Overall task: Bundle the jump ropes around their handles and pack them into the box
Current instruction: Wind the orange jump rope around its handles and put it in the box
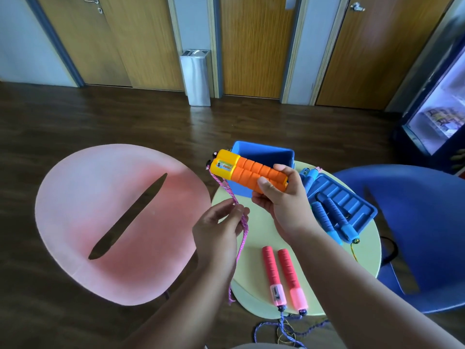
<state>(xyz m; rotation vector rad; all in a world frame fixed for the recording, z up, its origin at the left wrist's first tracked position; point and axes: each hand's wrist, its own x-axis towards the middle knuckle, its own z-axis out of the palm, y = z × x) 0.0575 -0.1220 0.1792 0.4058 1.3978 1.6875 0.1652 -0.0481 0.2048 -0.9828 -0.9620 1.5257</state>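
My right hand (281, 197) grips two orange-and-yellow jump-rope handles (246, 170) held side by side above the table, in front of the open blue box (264, 152). Their pink braided rope (241, 227) hangs from the yellow ends, and my left hand (221, 227) pinches it lower down. Two red-pink handles (284, 275) lie on the pale yellow round table (254, 295), their purple rope (284, 331) trailing off the near edge. Blue handles (334, 217) rest on the blue lid (352, 202) at the right.
A pink chair (100, 202) stands left of the table, a blue chair (422, 222) to the right. Dark wooden floor lies beyond, with a metal bin (196, 76) by the doors and a lit cabinet (442, 109) at far right.
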